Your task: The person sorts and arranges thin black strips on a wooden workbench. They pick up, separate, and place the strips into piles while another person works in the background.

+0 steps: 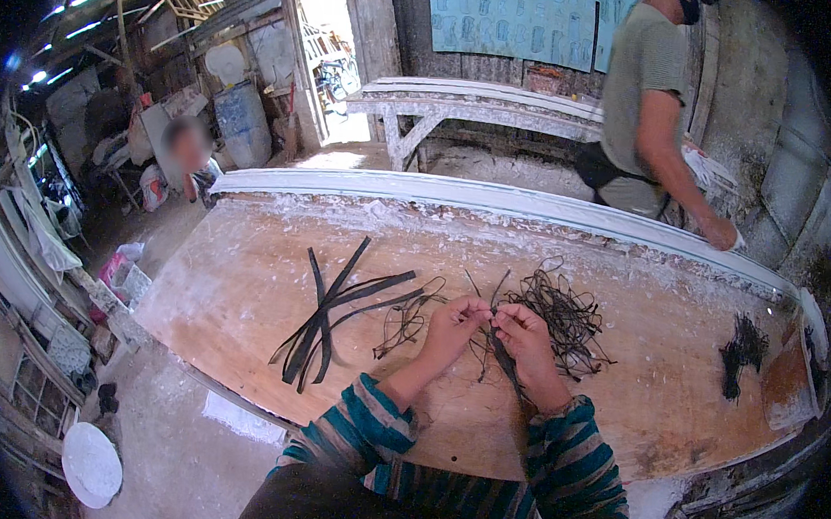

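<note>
My left hand (453, 328) and my right hand (526, 342) meet over the near middle of a plywood tabletop (223, 295). Both are closed, fingertips pinching a thin black strip (506, 362) whose lower part hangs by my right palm. Fine detail between the fingers is too small to make out. Left of my hands, several flat black strips (313, 334) lie crossed. A few thin black strands (406, 324) rest beside my left hand. Just beyond my right hand spreads a loose tangle of black strands (569, 316); a tighter black bunch (741, 354) lies far right.
A long white-crusted rail (420, 191) runs along the table's far edge. Beyond it a person (642, 102) at the right rests a hand on the rail. Another person (186, 146) is at far left. A white-splashed bench (482, 100) and blue barrel (243, 123) stand behind.
</note>
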Available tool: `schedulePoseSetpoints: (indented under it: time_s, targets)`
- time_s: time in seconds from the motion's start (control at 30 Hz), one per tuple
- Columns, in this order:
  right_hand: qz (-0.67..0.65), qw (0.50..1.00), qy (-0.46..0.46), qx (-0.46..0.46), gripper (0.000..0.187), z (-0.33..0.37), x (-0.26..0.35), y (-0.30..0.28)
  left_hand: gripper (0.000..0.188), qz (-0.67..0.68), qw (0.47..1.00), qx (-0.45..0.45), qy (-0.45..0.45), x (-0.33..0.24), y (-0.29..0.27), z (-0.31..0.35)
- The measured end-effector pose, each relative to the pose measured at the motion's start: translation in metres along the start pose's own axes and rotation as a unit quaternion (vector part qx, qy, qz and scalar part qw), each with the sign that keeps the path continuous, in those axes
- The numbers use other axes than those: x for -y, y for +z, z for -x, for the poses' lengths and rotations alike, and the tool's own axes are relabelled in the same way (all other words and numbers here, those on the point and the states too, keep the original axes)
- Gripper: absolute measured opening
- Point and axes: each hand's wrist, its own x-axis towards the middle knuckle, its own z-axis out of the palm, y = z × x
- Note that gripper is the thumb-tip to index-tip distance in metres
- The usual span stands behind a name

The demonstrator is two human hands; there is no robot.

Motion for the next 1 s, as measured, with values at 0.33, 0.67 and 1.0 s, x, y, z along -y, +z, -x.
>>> schedulePoseSetpoints:
  time_s: [0.33, 0.67, 1.0]
  targets:
    - [0.046, 0.998, -0.017, -0.029, 0.014, -0.002, -0.002, -0.002, 0.017, -0.028, 0.999, 0.012, -0.010, -0.012, 0.000, 0.000]
    - [0.024, 0.999, -0.024, -0.001, 0.009, -0.001, 0.001, 0.000, 0.019, 0.031, 0.998, 0.038, -0.032, -0.012, -0.003, -0.001]
    - [-0.004, 0.999, -0.037, 0.016, 0.015, 0.001, 0.006, 0.003, 0.015, 0.090, 0.991, 0.078, -0.053, -0.006, -0.005, -0.003]
